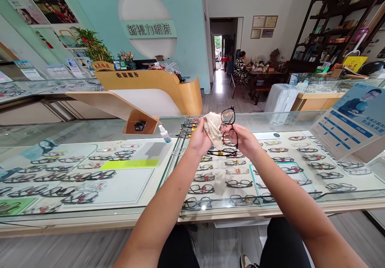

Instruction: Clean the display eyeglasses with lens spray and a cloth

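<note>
Black-framed eyeglasses [228, 116] are held up over the glass display case, turned so one lens sits above the other. My right hand [245, 140] grips them at the right side, near the middle and lower lens. A cream cloth [214, 128] is bunched in my left hand [201, 139], its folds touching the left edge of the frame. The fingertips of my left hand are partly hidden behind the cloth. A white spray bottle [165, 134] stands on the glass top to the left of my hands.
Rows of glasses lie inside the display case [144, 210] under the glass. A wooden stand [135, 119] is at the left, a blue-and-white sign [345, 119] at the right. Beyond are a curved counter [192, 95], a wrapped white case [279, 99] and a seated person [240, 69].
</note>
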A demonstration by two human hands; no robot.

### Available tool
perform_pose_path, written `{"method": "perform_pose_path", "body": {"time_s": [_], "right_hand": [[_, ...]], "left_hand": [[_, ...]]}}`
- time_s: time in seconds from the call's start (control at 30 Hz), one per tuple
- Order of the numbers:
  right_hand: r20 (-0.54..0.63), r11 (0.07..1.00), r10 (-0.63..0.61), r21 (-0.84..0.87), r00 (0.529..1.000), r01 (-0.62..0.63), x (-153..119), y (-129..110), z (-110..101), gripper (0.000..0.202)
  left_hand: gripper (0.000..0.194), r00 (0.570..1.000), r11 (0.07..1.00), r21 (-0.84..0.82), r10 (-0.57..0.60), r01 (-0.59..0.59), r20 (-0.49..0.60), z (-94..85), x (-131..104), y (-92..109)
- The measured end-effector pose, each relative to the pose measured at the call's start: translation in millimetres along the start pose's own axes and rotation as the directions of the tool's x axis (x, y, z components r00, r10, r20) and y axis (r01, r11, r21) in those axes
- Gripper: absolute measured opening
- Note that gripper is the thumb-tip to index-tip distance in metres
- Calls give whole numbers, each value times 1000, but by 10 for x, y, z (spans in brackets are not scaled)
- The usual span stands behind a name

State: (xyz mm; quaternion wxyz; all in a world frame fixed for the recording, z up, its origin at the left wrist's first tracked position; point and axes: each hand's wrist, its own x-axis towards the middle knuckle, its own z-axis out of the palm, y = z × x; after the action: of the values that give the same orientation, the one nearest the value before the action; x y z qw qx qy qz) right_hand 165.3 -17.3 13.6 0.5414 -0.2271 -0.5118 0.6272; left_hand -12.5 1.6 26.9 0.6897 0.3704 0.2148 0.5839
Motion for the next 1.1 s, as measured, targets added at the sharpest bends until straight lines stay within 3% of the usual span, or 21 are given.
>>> {"method": "perform_pose_path", "body": {"time_s": [0.1, 0.17, 0.2, 0.27, 0.37, 0.43, 0.5, 0.73, 0.9, 1.1], "right_hand": [[-4, 989, -54, -140, 999, 53, -5, 16, -3, 46], [0, 889, -204, -418, 979, 185, -25, 32, 1, 44], [21, 769, -301, -586, 953, 256, -38, 46, 8, 42], [110, 427, -421, -852, 900, 304, -67, 82, 35, 40], [206, -12, -334, -977, 920, 215, -101, 142, 102, 39], [217, -180, -234, -968, 948, 177, -112, 168, 154, 40], [225, -272, -196, -948, 954, 168, -119, 184, 197, 41], [222, -390, -244, -914, 944, 114, -160, 262, 272, 37], [147, -274, -334, -960, 931, 53, -179, 241, 255, 39], [73, -131, -521, -991, 851, 5, -136, 147, 98, 40]], "left_hand": [[55, 1000, 1000, -12, -10, 10, 13, 17, -15, -9], [51, 1000, 999, -32, 17, -17, 2, 7, -10, -27], [48, 999, 998, -48, 31, -31, -6, -2, -5, -40], [46, 999, 996, -74, 45, -46, -14, -19, 1, -75], [45, 999, 997, -70, 32, -32, -2, -29, -6, -141], [44, 1000, 998, -57, 22, -22, 5, -27, -19, -181], [44, 1000, 998, -60, 21, -21, 10, -25, -30, -206], [44, 1000, 997, -81, 20, -20, 8, -31, -27, -160], [45, 1000, 994, -102, 24, -24, -3, -16, -23, -41], [49, 1000, 997, -69, 23, -22, 18, -25, -46, 46]]}}
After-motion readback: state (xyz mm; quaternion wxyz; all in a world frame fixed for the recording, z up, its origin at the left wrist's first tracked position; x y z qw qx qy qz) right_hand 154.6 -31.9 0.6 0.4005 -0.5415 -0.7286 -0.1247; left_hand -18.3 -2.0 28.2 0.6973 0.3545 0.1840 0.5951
